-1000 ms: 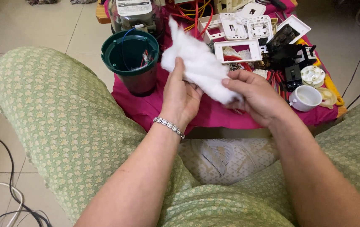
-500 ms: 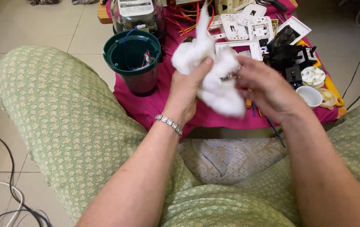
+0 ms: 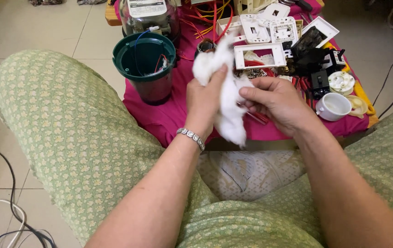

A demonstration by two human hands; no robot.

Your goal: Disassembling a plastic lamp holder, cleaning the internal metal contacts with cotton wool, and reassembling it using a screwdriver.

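Note:
I hold a crumpled white cloth (image 3: 226, 98) in front of me, above a low table draped in magenta fabric (image 3: 159, 117). My left hand (image 3: 205, 103) grips the cloth's upper part, thumb pressed on top. My right hand (image 3: 276, 103) pinches the same cloth from the right, and a thin reddish item shows under its fingers. The cloth's lower end hangs loose below both hands. A silver bracelet (image 3: 191, 136) sits on my left wrist.
On the table stand a dark green blender base (image 3: 145, 64) with wires inside, a clear jar (image 3: 149, 16), white switch plates (image 3: 260, 53), black parts (image 3: 313, 57), red and yellow wires (image 3: 214, 14) and a white cup (image 3: 334, 106). Cables (image 3: 15, 216) lie on the tiled floor.
The cloth, stretched out long a second ago, is now bunched up and turned upright between my hands. Both hands shifted slightly toward me.

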